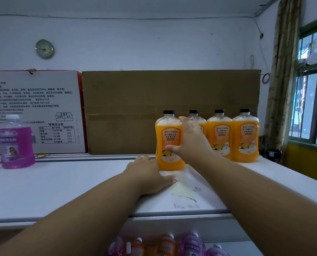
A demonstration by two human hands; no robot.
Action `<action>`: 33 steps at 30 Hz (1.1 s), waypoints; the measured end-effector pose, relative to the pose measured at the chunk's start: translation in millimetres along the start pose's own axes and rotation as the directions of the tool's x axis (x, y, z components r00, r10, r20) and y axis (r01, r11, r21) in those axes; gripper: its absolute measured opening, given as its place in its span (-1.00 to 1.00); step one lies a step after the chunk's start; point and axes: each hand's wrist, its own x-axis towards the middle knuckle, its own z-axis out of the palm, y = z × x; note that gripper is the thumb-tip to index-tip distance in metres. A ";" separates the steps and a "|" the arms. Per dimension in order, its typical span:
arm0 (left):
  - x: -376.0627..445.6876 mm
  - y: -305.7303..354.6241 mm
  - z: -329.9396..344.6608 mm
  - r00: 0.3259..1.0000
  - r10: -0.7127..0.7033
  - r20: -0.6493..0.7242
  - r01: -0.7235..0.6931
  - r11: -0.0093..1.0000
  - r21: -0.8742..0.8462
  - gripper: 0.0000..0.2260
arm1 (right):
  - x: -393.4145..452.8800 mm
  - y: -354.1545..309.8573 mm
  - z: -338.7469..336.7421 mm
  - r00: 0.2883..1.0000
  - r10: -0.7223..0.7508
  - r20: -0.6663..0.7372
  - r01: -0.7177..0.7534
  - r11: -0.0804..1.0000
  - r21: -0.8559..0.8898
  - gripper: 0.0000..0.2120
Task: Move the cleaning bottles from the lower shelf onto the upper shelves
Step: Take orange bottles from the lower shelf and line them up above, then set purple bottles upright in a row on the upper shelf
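Second orange bottle (200,124) mostly hidden behind the right hand (190,139), lower-shelf bottles (169,245) blurred and cut off by the bottom edge, small print on the white box (43,108) unreadable, clock (45,48) hands too small to tell

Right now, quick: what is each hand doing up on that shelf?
Left hand: open, lying flat on the white shelf top, holding nothing.
Right hand: gripping the nearest orange bottle, thumb across its label.

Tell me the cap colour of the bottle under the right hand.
Black, on the orange bottle the right hand grips; clearest in the head view.
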 end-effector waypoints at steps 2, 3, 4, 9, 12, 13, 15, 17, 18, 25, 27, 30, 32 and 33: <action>-4.1 2.1 -2.5 1.000 -0.002 -0.002 0.002 1.000 -0.017 -0.20 | -1.3 -2.3 -2.8 1.000 0.003 0.008 -0.003 0.999 -0.036 0.00; -7.3 3.5 -4.4 1.000 -0.002 -0.012 0.001 0.999 -0.035 -0.24 | -2.8 -3.1 -4.8 1.000 0.008 0.017 -0.007 0.998 -0.055 0.01; -11.5 5.0 -6.9 1.000 -0.004 -0.030 0.003 0.999 -0.050 -0.28 | -5.2 -3.6 -7.0 1.000 0.014 0.028 -0.012 0.997 -0.072 0.03; -45.6 14.2 -19.0 0.976 -0.082 -0.201 0.067 0.995 -0.078 -0.42 | -30.9 -9.6 -30.8 0.995 -0.096 0.004 0.096 0.988 -0.119 -0.05; -82.9 32.8 -21.1 0.943 -0.089 -0.320 0.057 0.993 -0.108 -0.50 | -60.5 -16.4 -59.7 0.979 -0.197 -0.059 0.192 0.978 -0.079 -0.16; -97.1 41.3 -19.9 0.922 -0.090 -0.376 0.048 0.992 -0.120 -0.52 | -73.4 -17.4 -70.5 0.970 -0.227 -0.083 0.224 0.974 -0.046 -0.20; -127.5 59.2 -13.5 0.872 -0.089 -0.482 0.025 0.990 -0.139 -0.53 | -102.1 -16.8 -92.0 0.953 -0.278 -0.121 0.280 0.960 0.006 -0.28; -158.2 76.8 -2.6 0.828 -0.078 -0.555 -0.008 0.988 -0.152 -0.50 | -131.2 -12.9 -112.3 0.940 -0.319 -0.125 0.324 0.946 0.025 -0.35; -173.2 86.0 4.3 0.819 -0.075 -0.569 -0.027 0.985 -0.169 -0.47 | -145.3 -10.1 -122.5 0.934 -0.337 -0.117 0.343 0.939 0.037 -0.38; -239.9 127.1 102.5 0.925 -0.044 -0.378 -0.033 0.981 -0.193 -0.60 | -253.4 20.9 -153.9 0.934 -0.356 0.027 0.349 0.925 0.148 -0.43; -244.0 128.1 137.2 0.958 -0.068 -0.278 0.009 0.978 -0.207 -0.60 | -278.1 31.8 -149.6 0.940 -0.330 0.081 0.316 0.937 0.151 -0.46; -231.3 125.2 174.8 0.982 -0.076 -0.175 0.032 0.970 -0.241 -0.60 | -292.3 49.1 -135.3 0.950 -0.275 0.145 0.258 0.958 0.124 -0.48; -213.0 122.0 194.1 0.991 -0.055 -0.120 0.027 0.974 -0.227 -0.59 | -292.9 59.1 -122.1 0.958 -0.224 0.181 0.211 0.974 0.088 -0.49; -202.3 120.2 204.1 0.995 -0.038 -0.091 0.018 0.977 -0.211 -0.59 | -292.8 63.6 -114.4 0.962 -0.195 0.193 0.185 0.980 0.071 -0.50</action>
